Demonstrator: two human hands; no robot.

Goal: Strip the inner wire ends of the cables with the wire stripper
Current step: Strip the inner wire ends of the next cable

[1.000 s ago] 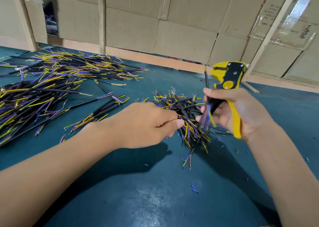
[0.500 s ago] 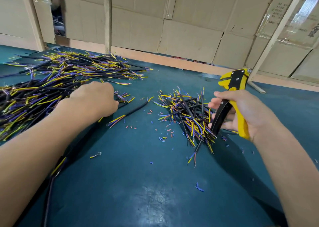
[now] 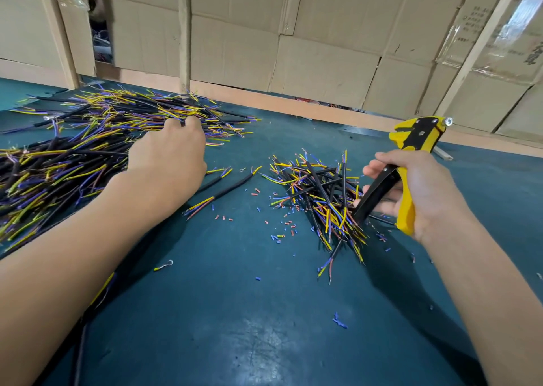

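Observation:
My right hand (image 3: 426, 192) grips the handles of a yellow and black wire stripper (image 3: 417, 134), jaws pointing up and away, just right of a small heap of short black cables (image 3: 320, 192) with yellow, blue and red inner wires. My left hand (image 3: 167, 156) reaches far left, with its fingers curled down onto the big spread of longer cables (image 3: 123, 112). The fingertips are buried among the cables, so a hold on one cannot be made out. A loose cable (image 3: 226, 190) lies between the two heaps.
The work surface is a teal table (image 3: 235, 327). Small cut bits of red and blue insulation (image 3: 285, 227) are scattered around the small heap. More cables (image 3: 44, 180) are piled at the left edge. A cardboard wall (image 3: 323, 62) with wooden posts closes off the back.
My left hand left the small heap, swung left over the near pile, and now reaches further back onto the far spread. My right hand lowered and tilted the stripper slightly rightward.

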